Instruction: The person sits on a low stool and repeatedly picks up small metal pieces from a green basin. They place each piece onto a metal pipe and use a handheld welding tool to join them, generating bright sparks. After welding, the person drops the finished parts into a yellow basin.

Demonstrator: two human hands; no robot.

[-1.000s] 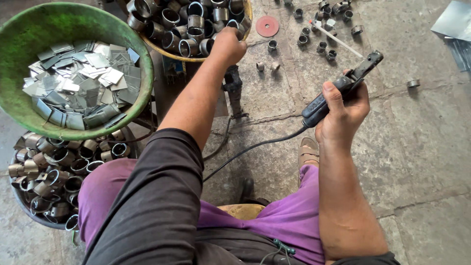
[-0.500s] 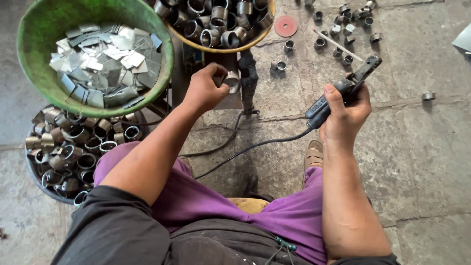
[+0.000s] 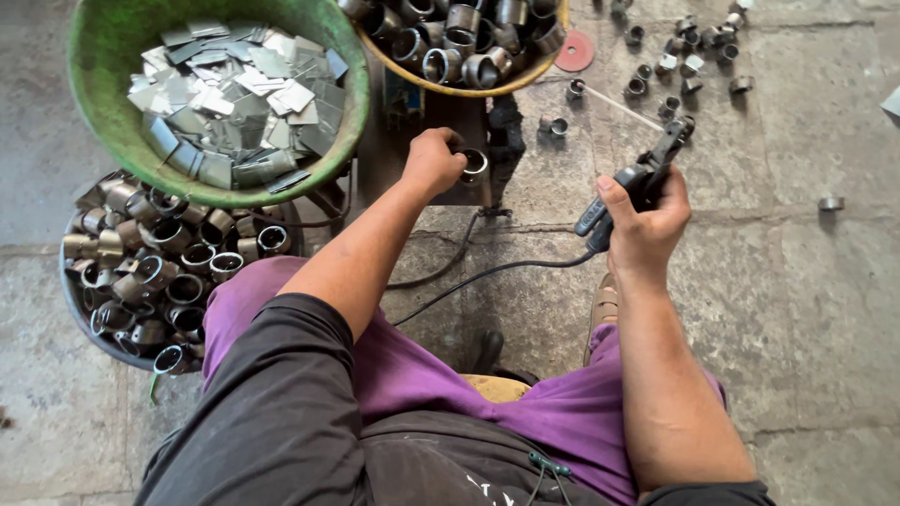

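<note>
My left hand (image 3: 433, 161) grips a short metal ring (image 3: 473, 166) and holds it against a small dark stand (image 3: 441, 131) in front of me. My right hand (image 3: 645, 223) is closed around a black welding electrode holder (image 3: 637, 178) whose thin rod (image 3: 614, 105) points up and to the left. A black cable (image 3: 487, 274) runs from the holder across the floor towards my knees.
A green bowl (image 3: 98, 122) of flat metal plates sits at upper left. A yellow-rimmed basin (image 3: 450, 86) of metal rings is at the top, and a dark tub of rings (image 3: 150, 272) at left. Loose rings (image 3: 689, 61) and a red disc (image 3: 575, 52) lie on the stone floor.
My left hand drew back from the ring basin with one ring and brought it down onto the dark stand. My right hand with the holder stayed nearly in place.
</note>
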